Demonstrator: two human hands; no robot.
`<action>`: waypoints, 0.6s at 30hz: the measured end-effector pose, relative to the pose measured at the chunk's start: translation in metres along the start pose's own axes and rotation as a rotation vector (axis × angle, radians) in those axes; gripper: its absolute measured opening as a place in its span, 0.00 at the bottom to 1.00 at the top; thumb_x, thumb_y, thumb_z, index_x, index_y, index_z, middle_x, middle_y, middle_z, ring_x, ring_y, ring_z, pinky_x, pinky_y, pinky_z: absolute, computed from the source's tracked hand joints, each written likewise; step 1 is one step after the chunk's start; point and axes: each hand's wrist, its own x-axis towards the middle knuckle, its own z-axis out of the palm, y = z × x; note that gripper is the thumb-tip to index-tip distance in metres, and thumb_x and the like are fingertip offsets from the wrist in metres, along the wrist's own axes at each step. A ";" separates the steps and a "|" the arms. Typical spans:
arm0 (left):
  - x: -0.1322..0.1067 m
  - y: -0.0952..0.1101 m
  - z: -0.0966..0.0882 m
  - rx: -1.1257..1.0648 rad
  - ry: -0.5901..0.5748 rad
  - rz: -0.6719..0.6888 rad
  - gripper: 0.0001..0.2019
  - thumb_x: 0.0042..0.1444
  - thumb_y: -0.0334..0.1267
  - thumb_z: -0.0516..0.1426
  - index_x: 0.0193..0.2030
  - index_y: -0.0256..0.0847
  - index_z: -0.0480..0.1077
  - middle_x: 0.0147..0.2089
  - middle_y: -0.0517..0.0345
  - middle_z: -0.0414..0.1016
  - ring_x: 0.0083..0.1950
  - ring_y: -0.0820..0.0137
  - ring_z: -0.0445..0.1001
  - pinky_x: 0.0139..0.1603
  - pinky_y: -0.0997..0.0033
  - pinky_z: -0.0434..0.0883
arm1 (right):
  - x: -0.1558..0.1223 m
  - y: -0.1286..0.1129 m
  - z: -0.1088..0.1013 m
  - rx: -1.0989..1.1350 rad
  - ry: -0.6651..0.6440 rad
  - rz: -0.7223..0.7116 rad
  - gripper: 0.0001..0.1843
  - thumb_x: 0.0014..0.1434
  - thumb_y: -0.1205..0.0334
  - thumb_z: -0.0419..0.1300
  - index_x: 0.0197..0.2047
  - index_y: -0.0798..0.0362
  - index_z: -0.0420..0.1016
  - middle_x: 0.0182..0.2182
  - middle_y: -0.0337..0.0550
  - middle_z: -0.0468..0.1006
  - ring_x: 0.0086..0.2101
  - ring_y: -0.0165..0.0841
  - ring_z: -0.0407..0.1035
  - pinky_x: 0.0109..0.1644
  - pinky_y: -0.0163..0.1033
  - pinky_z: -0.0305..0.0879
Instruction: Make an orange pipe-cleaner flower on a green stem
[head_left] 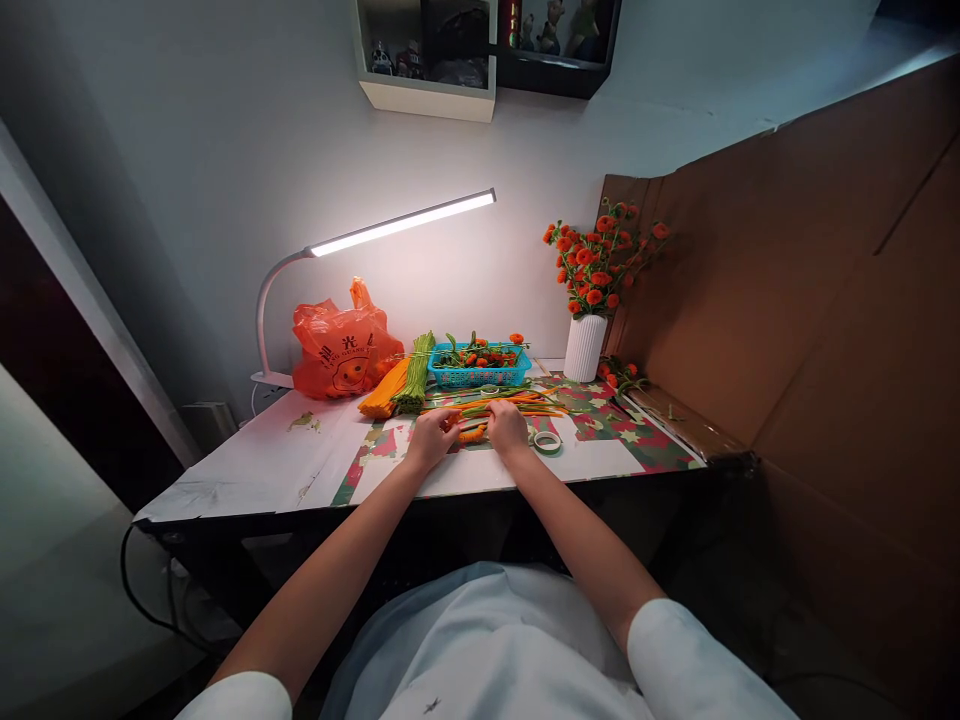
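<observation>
My left hand and my right hand are close together near the table's front edge, fingers pinched. A thin green pipe cleaner seems to run between their fingertips, though it is small and partly hidden. Just below it lies a curled orange piece, beside my left fingertips. Loose orange and green pipe cleaners are spread behind my hands. A roll of green tape lies to the right of my right hand.
Behind stand a blue basket of orange flowers, orange and green pipe cleaner bundles, and a red plastic bag. A lit lamp arches above. At right are a white vase of orange flowers and a cardboard wall.
</observation>
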 end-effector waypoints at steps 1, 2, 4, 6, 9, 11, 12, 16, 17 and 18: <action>0.000 0.000 0.000 -0.002 0.002 -0.001 0.12 0.47 0.29 0.57 0.38 0.39 0.77 0.30 0.58 0.79 0.27 0.71 0.72 0.33 0.72 0.70 | 0.000 0.000 0.000 -0.008 0.001 0.008 0.15 0.61 0.73 0.48 0.43 0.56 0.75 0.39 0.49 0.77 0.41 0.37 0.68 0.42 0.37 0.60; 0.000 0.000 0.000 -0.004 0.002 -0.005 0.12 0.47 0.29 0.57 0.38 0.38 0.77 0.29 0.58 0.78 0.27 0.71 0.72 0.33 0.72 0.70 | 0.000 0.000 0.000 -0.015 0.001 0.013 0.15 0.61 0.73 0.48 0.42 0.56 0.75 0.39 0.49 0.77 0.41 0.37 0.68 0.42 0.37 0.60; 0.000 0.000 0.000 -0.004 0.002 -0.014 0.12 0.47 0.29 0.57 0.38 0.37 0.77 0.28 0.58 0.78 0.27 0.71 0.72 0.32 0.72 0.70 | 0.000 0.000 0.000 -0.028 -0.001 0.015 0.14 0.60 0.73 0.48 0.40 0.55 0.75 0.38 0.49 0.77 0.41 0.37 0.68 0.41 0.37 0.59; 0.000 0.001 0.000 0.001 0.001 -0.020 0.12 0.47 0.29 0.57 0.38 0.37 0.77 0.28 0.58 0.77 0.27 0.71 0.72 0.32 0.72 0.70 | 0.000 0.000 0.001 -0.040 -0.007 0.010 0.14 0.60 0.73 0.49 0.39 0.55 0.75 0.37 0.48 0.77 0.40 0.37 0.68 0.41 0.37 0.59; 0.000 0.002 -0.001 0.003 -0.002 -0.019 0.13 0.47 0.28 0.56 0.39 0.36 0.77 0.30 0.56 0.79 0.27 0.71 0.72 0.33 0.72 0.70 | 0.000 0.000 0.002 -0.052 -0.009 0.010 0.13 0.60 0.72 0.49 0.39 0.55 0.75 0.37 0.48 0.77 0.39 0.37 0.68 0.40 0.37 0.59; 0.000 0.003 -0.001 0.004 -0.006 -0.011 0.13 0.47 0.28 0.56 0.40 0.37 0.78 0.32 0.56 0.80 0.27 0.71 0.73 0.34 0.72 0.71 | 0.000 0.000 0.004 -0.055 -0.010 -0.001 0.13 0.60 0.73 0.49 0.39 0.55 0.75 0.37 0.48 0.76 0.40 0.36 0.68 0.41 0.37 0.59; 0.000 0.003 -0.001 0.007 -0.010 -0.006 0.13 0.47 0.28 0.56 0.40 0.37 0.78 0.33 0.55 0.80 0.28 0.71 0.73 0.34 0.72 0.71 | 0.000 0.001 0.004 -0.054 -0.010 -0.012 0.13 0.60 0.73 0.50 0.39 0.55 0.75 0.37 0.48 0.76 0.40 0.36 0.67 0.41 0.37 0.59; 0.000 0.002 -0.001 0.025 -0.034 0.013 0.13 0.48 0.29 0.56 0.40 0.38 0.78 0.36 0.54 0.81 0.30 0.69 0.74 0.37 0.70 0.72 | 0.000 0.001 0.004 -0.044 -0.001 -0.051 0.13 0.60 0.72 0.50 0.40 0.55 0.75 0.38 0.48 0.76 0.40 0.37 0.67 0.42 0.37 0.59; 0.000 0.001 0.000 0.027 -0.036 0.016 0.13 0.48 0.28 0.56 0.40 0.38 0.77 0.37 0.54 0.81 0.30 0.69 0.75 0.37 0.70 0.72 | 0.000 0.001 0.004 -0.040 0.003 -0.062 0.13 0.60 0.72 0.50 0.40 0.55 0.75 0.38 0.48 0.76 0.40 0.37 0.67 0.42 0.37 0.59; 0.000 0.001 0.000 0.029 -0.039 0.018 0.13 0.49 0.28 0.55 0.40 0.39 0.77 0.37 0.54 0.81 0.31 0.69 0.75 0.38 0.70 0.72 | 0.000 0.001 0.004 -0.034 0.008 -0.076 0.13 0.60 0.72 0.50 0.40 0.55 0.75 0.38 0.48 0.76 0.40 0.37 0.67 0.42 0.37 0.59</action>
